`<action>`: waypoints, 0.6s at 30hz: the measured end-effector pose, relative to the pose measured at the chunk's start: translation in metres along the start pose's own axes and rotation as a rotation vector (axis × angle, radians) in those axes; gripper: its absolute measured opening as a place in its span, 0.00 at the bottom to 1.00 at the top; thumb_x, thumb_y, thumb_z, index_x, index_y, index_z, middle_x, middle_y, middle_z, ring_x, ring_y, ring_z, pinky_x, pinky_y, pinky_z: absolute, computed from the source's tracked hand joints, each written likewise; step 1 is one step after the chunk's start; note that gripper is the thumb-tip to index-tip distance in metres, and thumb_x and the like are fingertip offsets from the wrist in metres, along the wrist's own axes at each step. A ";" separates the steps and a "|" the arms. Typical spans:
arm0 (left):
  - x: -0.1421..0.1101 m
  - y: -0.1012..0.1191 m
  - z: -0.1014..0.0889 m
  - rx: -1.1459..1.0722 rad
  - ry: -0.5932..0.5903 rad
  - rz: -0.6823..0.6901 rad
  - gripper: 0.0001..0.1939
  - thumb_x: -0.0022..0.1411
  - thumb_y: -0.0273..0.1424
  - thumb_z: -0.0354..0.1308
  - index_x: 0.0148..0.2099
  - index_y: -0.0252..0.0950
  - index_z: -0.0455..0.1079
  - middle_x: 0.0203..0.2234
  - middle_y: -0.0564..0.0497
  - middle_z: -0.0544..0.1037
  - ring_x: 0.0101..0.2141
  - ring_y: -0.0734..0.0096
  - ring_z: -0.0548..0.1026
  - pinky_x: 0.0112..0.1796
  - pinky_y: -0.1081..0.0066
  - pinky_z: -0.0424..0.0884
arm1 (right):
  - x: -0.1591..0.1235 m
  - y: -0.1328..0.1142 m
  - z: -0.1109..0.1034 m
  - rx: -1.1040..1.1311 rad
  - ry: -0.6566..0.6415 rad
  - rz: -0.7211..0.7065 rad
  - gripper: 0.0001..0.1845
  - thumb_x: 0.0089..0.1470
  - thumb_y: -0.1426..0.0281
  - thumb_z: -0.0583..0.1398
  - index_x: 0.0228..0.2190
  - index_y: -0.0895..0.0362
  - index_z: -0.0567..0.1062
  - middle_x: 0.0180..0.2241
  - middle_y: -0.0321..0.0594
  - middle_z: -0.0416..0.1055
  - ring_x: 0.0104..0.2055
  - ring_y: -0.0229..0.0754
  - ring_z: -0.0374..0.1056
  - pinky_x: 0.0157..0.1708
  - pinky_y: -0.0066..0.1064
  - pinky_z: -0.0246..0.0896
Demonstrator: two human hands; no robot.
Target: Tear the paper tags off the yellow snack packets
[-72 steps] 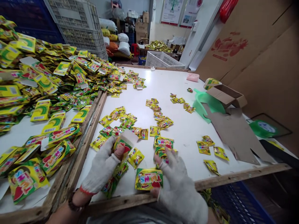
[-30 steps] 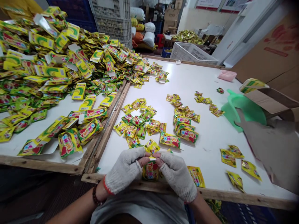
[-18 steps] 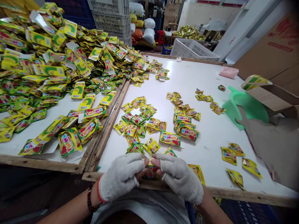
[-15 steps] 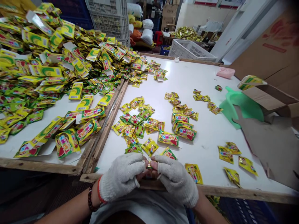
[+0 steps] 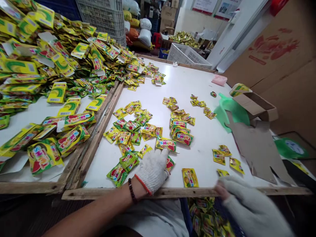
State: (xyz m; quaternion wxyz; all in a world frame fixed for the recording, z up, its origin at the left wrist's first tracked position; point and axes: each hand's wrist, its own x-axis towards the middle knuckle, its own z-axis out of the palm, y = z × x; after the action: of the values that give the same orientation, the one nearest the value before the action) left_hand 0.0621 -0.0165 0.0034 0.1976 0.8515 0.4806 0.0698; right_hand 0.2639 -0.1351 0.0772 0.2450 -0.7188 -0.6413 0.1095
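My left hand (image 5: 154, 171), in a white knitted glove with bare fingertips, lies on the near part of the white table. Its fingers curl around a small green and yellow packet (image 5: 170, 163), which it partly covers. Just beyond is a yellow box (image 5: 166, 144) with colourful lettering. Left of the hand lie green packets (image 5: 117, 174) and several small yellow ones. My gloved right hand (image 5: 254, 202) is smeared by motion at the table's front edge, close to a yellow packet (image 5: 223, 172); its grip is unclear. Another yellow packet (image 5: 190, 177) lies between the hands.
A big heap of packets and boxes (image 5: 61, 62) fills the left table behind a wooden rail (image 5: 98, 131). At right are a green basin (image 5: 229, 108), flattened cardboard (image 5: 256, 148) and an open carton (image 5: 256, 105). A crate of packets (image 5: 204, 217) stands below the edge.
My hands were together at the table edge and have separated: the left moved forward onto the packet, the right swung right. Another green packet now lies at left. The view turned right.
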 end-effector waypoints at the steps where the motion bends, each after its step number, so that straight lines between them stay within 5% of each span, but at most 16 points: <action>1: 0.002 0.001 0.000 -0.035 -0.022 -0.007 0.22 0.49 0.34 0.61 0.47 0.37 0.64 0.36 0.45 0.74 0.37 0.56 0.72 0.35 0.65 0.66 | 0.003 -0.003 0.016 0.008 -0.087 0.022 0.15 0.54 0.63 0.56 0.18 0.53 0.69 0.24 0.38 0.71 0.29 0.43 0.69 0.27 0.29 0.64; 3: 0.001 -0.003 -0.001 -0.177 -0.051 -0.003 0.17 0.52 0.33 0.58 0.46 0.38 0.64 0.36 0.46 0.74 0.36 0.59 0.72 0.35 0.67 0.66 | 0.010 -0.009 0.054 0.047 -0.163 0.113 0.11 0.55 0.64 0.54 0.24 0.53 0.72 0.27 0.40 0.73 0.32 0.45 0.70 0.32 0.34 0.66; 6: -0.008 -0.018 -0.004 -0.442 -0.034 0.020 0.08 0.58 0.33 0.54 0.41 0.38 0.66 0.34 0.49 0.75 0.34 0.65 0.72 0.34 0.70 0.67 | 0.022 -0.020 0.106 0.335 -0.069 0.296 0.10 0.51 0.64 0.57 0.36 0.54 0.69 0.37 0.46 0.75 0.40 0.50 0.72 0.39 0.40 0.67; 11: -0.034 -0.044 -0.001 -0.755 0.093 -0.045 0.13 0.60 0.30 0.52 0.48 0.37 0.64 0.40 0.49 0.75 0.40 0.67 0.73 0.41 0.70 0.69 | 0.032 -0.042 0.147 1.023 0.012 0.302 0.14 0.51 0.64 0.59 0.38 0.54 0.62 0.40 0.46 0.75 0.42 0.47 0.73 0.40 0.38 0.70; 14: -0.042 -0.054 0.002 -0.840 0.197 -0.110 0.19 0.59 0.30 0.54 0.53 0.36 0.60 0.42 0.48 0.74 0.41 0.68 0.73 0.43 0.70 0.69 | 0.031 -0.043 0.151 0.914 0.037 0.209 0.15 0.51 0.66 0.59 0.41 0.55 0.68 0.41 0.45 0.75 0.43 0.47 0.73 0.42 0.39 0.70; 18: -0.041 -0.062 -0.005 -0.724 0.152 0.020 0.11 0.59 0.29 0.54 0.45 0.36 0.68 0.38 0.49 0.75 0.39 0.67 0.72 0.42 0.69 0.68 | 0.030 -0.035 0.147 0.625 0.050 0.079 0.10 0.50 0.67 0.60 0.35 0.56 0.77 0.37 0.44 0.77 0.40 0.48 0.73 0.42 0.40 0.69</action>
State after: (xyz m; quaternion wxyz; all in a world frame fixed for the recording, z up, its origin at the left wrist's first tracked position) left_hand -0.0101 -0.0214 -0.0141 0.4491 0.7234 0.4299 0.3002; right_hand 0.1686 -0.0727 -0.0262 0.4654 -0.6355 -0.5421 0.2928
